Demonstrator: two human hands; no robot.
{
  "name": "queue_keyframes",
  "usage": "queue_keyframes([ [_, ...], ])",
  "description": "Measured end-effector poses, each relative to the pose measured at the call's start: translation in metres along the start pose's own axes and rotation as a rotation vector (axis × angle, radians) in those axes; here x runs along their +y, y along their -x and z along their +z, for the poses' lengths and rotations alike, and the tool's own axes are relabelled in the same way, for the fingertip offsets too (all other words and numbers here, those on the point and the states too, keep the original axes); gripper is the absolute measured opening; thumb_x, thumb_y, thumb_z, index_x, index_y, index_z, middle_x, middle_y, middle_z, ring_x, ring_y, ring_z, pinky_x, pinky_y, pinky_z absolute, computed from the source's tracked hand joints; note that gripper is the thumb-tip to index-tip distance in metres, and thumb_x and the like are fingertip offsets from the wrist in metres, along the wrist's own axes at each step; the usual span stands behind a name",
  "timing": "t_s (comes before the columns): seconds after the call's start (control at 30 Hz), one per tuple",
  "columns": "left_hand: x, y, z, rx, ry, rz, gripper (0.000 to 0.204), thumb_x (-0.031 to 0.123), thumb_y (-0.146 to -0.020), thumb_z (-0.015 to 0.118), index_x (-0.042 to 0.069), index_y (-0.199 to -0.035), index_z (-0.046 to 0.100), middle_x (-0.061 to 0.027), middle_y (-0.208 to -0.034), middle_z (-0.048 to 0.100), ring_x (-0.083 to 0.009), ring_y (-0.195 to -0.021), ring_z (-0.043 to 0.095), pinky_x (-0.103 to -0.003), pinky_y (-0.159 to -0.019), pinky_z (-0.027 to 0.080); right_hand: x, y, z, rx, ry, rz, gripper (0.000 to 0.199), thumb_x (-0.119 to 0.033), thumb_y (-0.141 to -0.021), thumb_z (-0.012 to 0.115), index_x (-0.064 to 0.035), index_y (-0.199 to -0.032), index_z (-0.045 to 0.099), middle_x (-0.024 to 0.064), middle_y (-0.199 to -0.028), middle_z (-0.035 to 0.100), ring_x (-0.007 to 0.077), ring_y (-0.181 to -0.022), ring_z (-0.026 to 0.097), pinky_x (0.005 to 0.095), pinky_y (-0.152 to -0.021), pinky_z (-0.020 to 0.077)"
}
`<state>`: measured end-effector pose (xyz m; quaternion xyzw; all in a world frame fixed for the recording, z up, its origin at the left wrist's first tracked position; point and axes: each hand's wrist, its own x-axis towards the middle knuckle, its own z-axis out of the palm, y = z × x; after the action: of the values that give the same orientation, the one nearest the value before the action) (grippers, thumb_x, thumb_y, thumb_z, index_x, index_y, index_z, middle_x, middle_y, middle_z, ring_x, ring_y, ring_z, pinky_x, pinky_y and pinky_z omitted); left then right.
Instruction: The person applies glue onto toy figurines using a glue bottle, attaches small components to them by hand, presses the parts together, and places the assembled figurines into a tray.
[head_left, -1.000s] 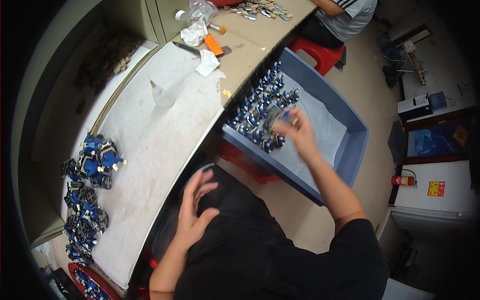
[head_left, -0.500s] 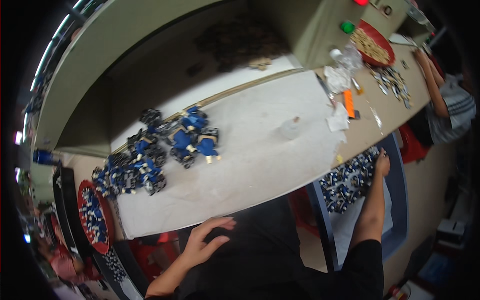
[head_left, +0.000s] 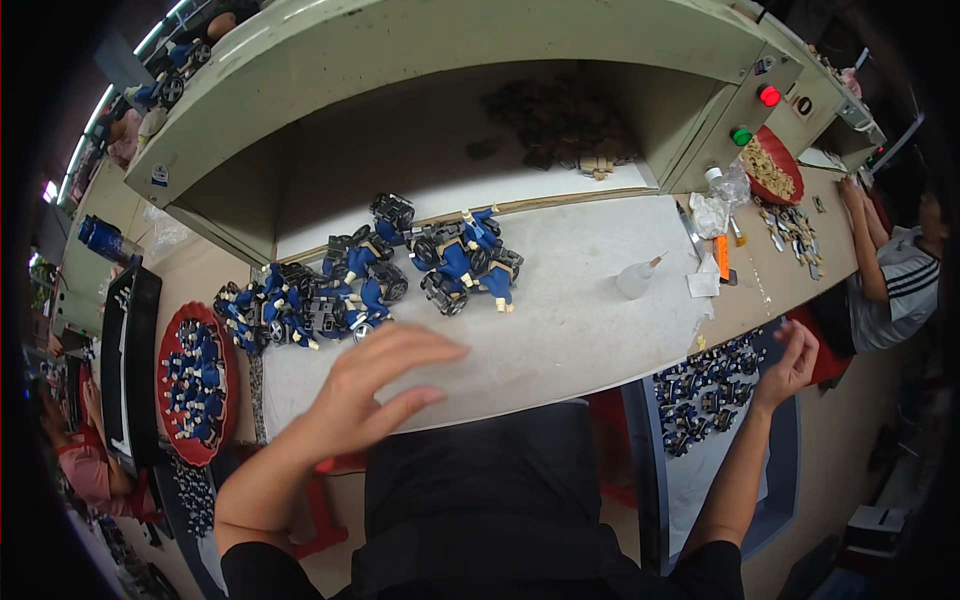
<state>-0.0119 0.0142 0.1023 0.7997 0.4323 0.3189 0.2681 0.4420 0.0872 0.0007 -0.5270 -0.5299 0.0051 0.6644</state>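
Note:
My left hand (head_left: 375, 385) hovers open, fingers spread, over the white mat (head_left: 560, 330) on the bench, just below a cluster of blue and black toy vehicles (head_left: 370, 275). It holds nothing. My right hand (head_left: 790, 365) reaches out to the right over a blue bin (head_left: 785, 470) that holds several small blue and black parts (head_left: 705, 395). Its fingers are loosely apart and I see nothing in them.
A red tray of blue parts (head_left: 195, 385) lies at the left. A small clear squeeze bottle (head_left: 637, 278) stands on the mat. A green hood (head_left: 450, 60) with red and green buttons covers the back. Another person (head_left: 900, 275) sits at the right beside a red dish (head_left: 775, 165).
The view has swung left from the blue bin to the bench. My left hand rose from my lap to above the mat. My right hand stayed over the bin's parts.

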Motion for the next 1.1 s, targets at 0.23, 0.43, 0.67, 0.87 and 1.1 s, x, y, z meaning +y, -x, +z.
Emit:
queue_keyframes([
  [0.23,-0.092,-0.126,-0.019,-0.033,-0.353,0.007,0.041,0.025,-0.081,0.059,0.007,-0.116,0.051,-0.0156,-0.114,0.052,-0.0309,-0.11,0.044,-0.038,-0.092,0.037,-0.087,-0.068,0.164,-1.0,-0.316,0.155,0.031,-0.016,-0.088,0.047,-0.0001,-0.114,0.049,0.0107,-0.111,0.054,0.0172,-0.105,0.049,0.0284,-0.089,0.0374],
  [0.43,-0.13,-0.221,0.003,-0.182,-0.537,-0.021,0.054,0.039,-0.083,0.055,0.01,-0.126,0.042,-0.0191,-0.131,0.035,-0.0355,-0.119,0.035,-0.041,-0.1,0.027,-0.037,-0.098,0.321,-0.923,0.301,-0.356,0.052,-0.034,-0.084,0.052,-0.0027,-0.124,0.041,0.0175,-0.122,0.048,0.0318,-0.111,0.046,0.0361,-0.091,0.0373],
  [0.67,-0.152,-0.242,-0.031,-0.405,-0.209,-0.446,0.047,0.04,-0.085,0.053,0.007,-0.117,0.05,-0.0167,-0.102,0.057,-0.0288,-0.097,0.054,-0.038,-0.084,0.042,-0.054,-0.107,0.369,-1.046,0.255,-0.323,0.053,-0.035,-0.084,0.053,-0.0027,-0.124,0.041,0.0176,-0.123,0.047,0.0319,-0.111,0.045,0.0365,-0.092,0.037],
  [0.87,-0.177,-0.222,-0.034,-0.366,-0.188,-0.399,0.048,0.041,-0.084,0.053,0.007,-0.118,0.049,-0.0166,-0.103,0.056,-0.0289,-0.097,0.054,-0.039,-0.085,0.042,-0.068,-0.117,0.389,-1.156,0.286,-0.237,0.054,-0.035,-0.083,0.053,-0.0027,-0.125,0.041,0.0177,-0.123,0.046,0.032,-0.112,0.045,0.0369,-0.092,0.0367],
  [1.1,-0.213,-0.152,-0.092,-0.271,-0.175,-0.292,0.05,0.041,-0.084,0.054,0.008,-0.119,0.048,-0.0165,-0.103,0.056,-0.0291,-0.098,0.053,-0.04,-0.085,0.041,-0.055,-0.114,0.329,-1.233,0.348,-0.187,0.055,-0.036,-0.083,0.053,-0.0027,-0.125,0.041,0.0179,-0.124,0.046,0.0321,-0.113,0.044,0.0374,-0.092,0.0364],
])
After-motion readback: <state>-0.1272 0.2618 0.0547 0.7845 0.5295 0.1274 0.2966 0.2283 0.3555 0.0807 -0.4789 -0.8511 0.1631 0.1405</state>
